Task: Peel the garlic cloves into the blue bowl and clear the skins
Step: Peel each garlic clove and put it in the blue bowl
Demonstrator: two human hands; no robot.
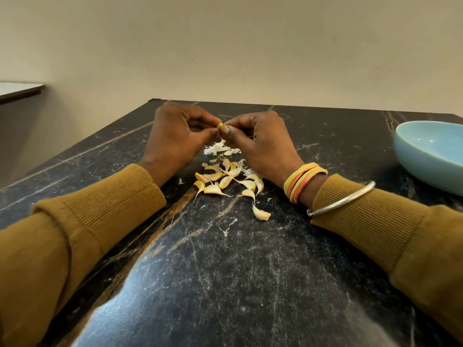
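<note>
Both the left hand (175, 136) and the right hand (260, 144) pinch one small garlic clove (220, 125) between their fingertips, above a heap of unpeeled cloves (225, 180) and white skins (220, 149) on the dark marble table (225, 259). The blue bowl (433, 156) sits far right, well apart. No writing is legible anywhere.

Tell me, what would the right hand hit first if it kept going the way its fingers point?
The right hand points leftward at the garlic clove it pinches; just past that, it would probably meet the left hand, whose fingertips grip the same clove.
</note>
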